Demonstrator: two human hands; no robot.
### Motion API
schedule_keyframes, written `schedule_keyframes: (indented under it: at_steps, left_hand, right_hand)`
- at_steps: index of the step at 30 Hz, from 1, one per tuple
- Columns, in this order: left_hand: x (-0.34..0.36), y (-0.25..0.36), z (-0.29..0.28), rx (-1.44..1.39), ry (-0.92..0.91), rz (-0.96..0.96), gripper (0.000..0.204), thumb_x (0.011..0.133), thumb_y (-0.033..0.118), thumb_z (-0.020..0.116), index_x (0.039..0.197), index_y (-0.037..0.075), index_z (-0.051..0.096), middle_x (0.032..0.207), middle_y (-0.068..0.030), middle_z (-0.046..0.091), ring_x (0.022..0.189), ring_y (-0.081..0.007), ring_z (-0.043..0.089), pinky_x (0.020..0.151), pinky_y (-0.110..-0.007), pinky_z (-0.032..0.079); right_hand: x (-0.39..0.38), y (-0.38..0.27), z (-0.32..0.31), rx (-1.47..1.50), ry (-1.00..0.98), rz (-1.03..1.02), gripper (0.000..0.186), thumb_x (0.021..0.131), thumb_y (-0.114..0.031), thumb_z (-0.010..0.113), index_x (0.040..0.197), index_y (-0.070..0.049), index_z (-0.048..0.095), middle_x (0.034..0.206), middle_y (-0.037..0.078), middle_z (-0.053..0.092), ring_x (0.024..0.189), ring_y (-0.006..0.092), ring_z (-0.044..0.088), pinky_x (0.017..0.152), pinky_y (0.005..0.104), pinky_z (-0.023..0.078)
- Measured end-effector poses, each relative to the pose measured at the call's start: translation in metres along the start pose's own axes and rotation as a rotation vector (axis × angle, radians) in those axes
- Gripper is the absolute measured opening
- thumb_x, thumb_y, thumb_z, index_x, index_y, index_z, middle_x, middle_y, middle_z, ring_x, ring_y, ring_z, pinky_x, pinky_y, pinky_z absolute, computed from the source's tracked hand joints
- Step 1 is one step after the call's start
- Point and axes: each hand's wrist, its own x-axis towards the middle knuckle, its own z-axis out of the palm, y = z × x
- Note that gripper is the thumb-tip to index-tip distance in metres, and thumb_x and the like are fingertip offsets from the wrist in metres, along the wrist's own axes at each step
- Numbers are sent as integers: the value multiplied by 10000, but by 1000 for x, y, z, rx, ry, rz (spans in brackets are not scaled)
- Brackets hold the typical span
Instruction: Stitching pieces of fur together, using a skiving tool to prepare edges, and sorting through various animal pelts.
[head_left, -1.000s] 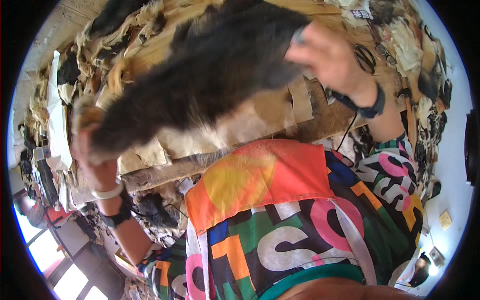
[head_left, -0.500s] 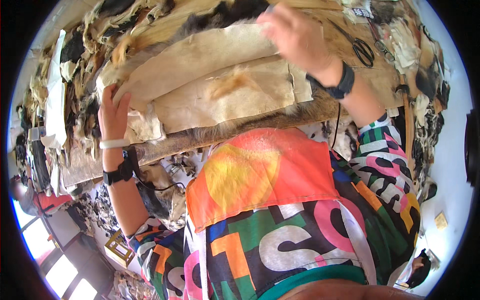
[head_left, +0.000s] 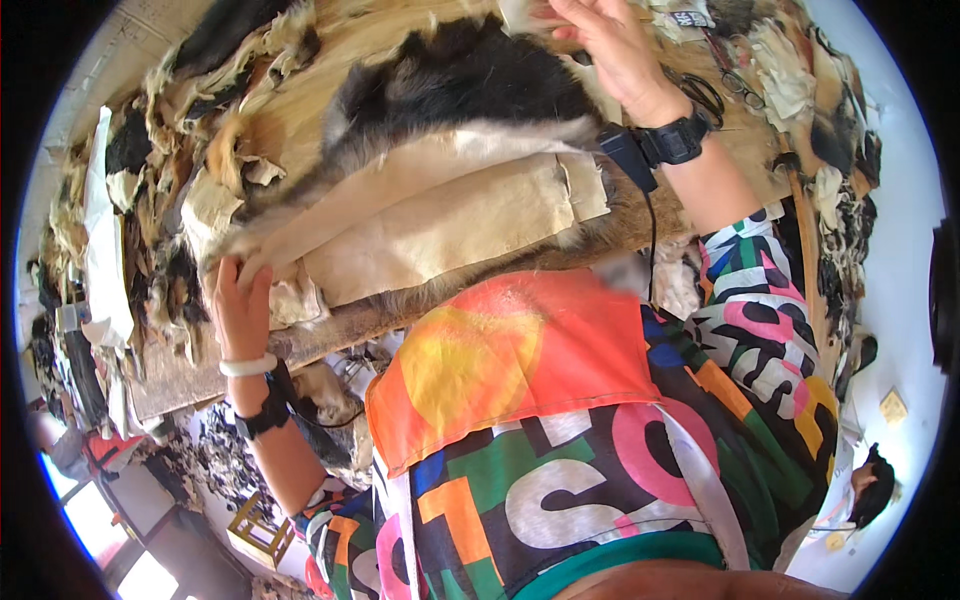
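Observation:
A fur pelt lies across the wooden work board, its dark fur (head_left: 465,85) showing at the far side and its pale skin side (head_left: 400,170) nearer me. A long cream hide strip (head_left: 440,220) rests along the near part, with a small piece at its right end. My left hand (head_left: 242,310) lies on the pelt's left end, fingers apart. Raised beyond the pelt's right end, my right hand (head_left: 620,60) is open with its fingers stretched. A pale blurred thing (head_left: 525,15) shows beside its fingertips; I cannot tell what it is.
Black-handled scissors (head_left: 703,95) lie right of my right hand. Fur scraps (head_left: 150,180) heap up on the left, with a white sheet (head_left: 108,240) among them. More scraps (head_left: 840,130) line the right side. A cable runs down from my right wrist.
My right hand has moved up and away from the pelt's far edge. More dark fur shows there now. A tan fur tuft no longer shows on the strip. My left hand stays at the left end.

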Motion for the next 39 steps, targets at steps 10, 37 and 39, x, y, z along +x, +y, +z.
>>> schedule_keyframes:
  at_steps: [10, 37, 39]
  left_hand:
    - [-43, -4, 10, 147, 44, 294, 431, 617, -74, 508, 1015, 17, 647, 1070, -120, 643, 1058, -348, 565, 1008, -438, 376]
    - [-77, -83, 15, 98, 319, -131, 284, 898, 44, 574, 1173, 73, 638, 1151, -156, 606, 995, -294, 627, 782, -364, 532]
    - [-79, -87, 19, -82, 400, -418, 299, 986, 292, 593, 1138, 36, 615, 1040, -130, 638, 809, -221, 650, 652, -317, 544]
  right_hand:
    - [-103, 47, -20, -1178, -744, -664, 295, 714, -216, 748, 965, -98, 648, 1046, 57, 594, 994, 248, 581, 827, 373, 478]
    - [-75, 19, -105, -1329, -476, -159, 229, 924, -192, 600, 1081, -30, 638, 996, 138, 612, 902, 313, 632, 802, 379, 496]
    - [-57, 26, -134, -1391, -383, -86, 260, 912, -241, 617, 1050, -22, 647, 974, 156, 620, 959, 337, 610, 823, 421, 485]
